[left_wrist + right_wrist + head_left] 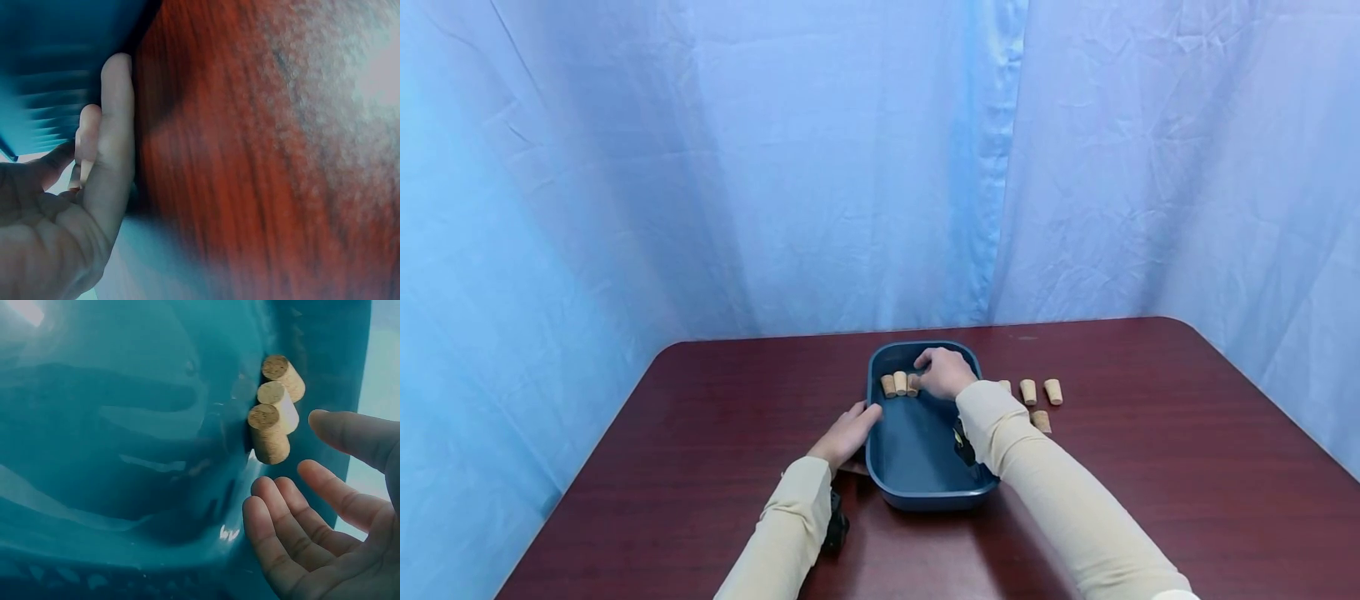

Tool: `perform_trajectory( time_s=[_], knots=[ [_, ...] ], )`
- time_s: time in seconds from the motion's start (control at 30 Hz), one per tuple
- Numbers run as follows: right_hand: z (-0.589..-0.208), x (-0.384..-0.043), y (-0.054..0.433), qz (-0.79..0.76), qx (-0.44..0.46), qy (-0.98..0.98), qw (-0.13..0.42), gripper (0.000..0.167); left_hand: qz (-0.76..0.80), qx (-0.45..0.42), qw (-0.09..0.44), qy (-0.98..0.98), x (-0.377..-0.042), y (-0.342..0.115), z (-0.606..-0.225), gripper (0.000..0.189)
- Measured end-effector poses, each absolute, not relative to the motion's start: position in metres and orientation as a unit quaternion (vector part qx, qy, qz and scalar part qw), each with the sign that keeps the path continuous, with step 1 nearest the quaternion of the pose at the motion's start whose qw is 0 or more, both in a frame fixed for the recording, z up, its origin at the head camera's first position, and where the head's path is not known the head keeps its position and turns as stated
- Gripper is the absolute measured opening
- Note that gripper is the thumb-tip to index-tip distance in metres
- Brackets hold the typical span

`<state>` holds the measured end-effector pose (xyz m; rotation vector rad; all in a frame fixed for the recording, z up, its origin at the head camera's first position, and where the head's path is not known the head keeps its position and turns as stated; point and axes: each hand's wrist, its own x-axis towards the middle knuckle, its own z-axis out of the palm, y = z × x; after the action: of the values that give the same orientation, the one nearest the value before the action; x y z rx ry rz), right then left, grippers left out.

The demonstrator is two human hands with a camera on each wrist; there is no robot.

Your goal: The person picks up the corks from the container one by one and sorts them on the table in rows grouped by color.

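Observation:
A deep blue rectangular tub [917, 450] with rounded corners stands on the table. Three corks lie side by side in its far left part; the nearest cork [270, 437] to my right hand is brown, the middle cork [279, 406] is paler. Over these corks my right hand [946, 373] reaches into the tub, thumb and fingers apart, with nothing between them in the right wrist view. My left hand [848, 435] rests against the tub's left side, its fingers [116, 125] extended along the outer wall and the thumb at the rim.
Right of the tub, several more corks lie on the dark red table [1150, 467], among them a pale cork [1053, 392] and a brown cork [1041, 421]. One is partly hidden by my right sleeve [1045, 475]. Light blue curtains [850, 167] hang behind the table.

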<state>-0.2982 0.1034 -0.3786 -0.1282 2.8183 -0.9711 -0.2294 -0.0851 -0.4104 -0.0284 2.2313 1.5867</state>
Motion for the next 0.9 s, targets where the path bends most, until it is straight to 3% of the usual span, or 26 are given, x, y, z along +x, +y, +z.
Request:
perform_trajectory(
  time_s=[0.4, 0.9],
  knots=[
    [-0.392, -0.303, 0.099, -0.294, -0.038, 0.950, 0.095, 0.042, 0.565, -0.017, 0.201, 0.800, -0.229, -0.084, -0.408, 0.074],
    [-0.402, -0.303, 0.095, -0.248, -0.045, 0.966, 0.060, 0.041, 0.565, -0.023, 0.205, 0.799, -0.234, -0.083, -0.412, 0.073]
  ],
)
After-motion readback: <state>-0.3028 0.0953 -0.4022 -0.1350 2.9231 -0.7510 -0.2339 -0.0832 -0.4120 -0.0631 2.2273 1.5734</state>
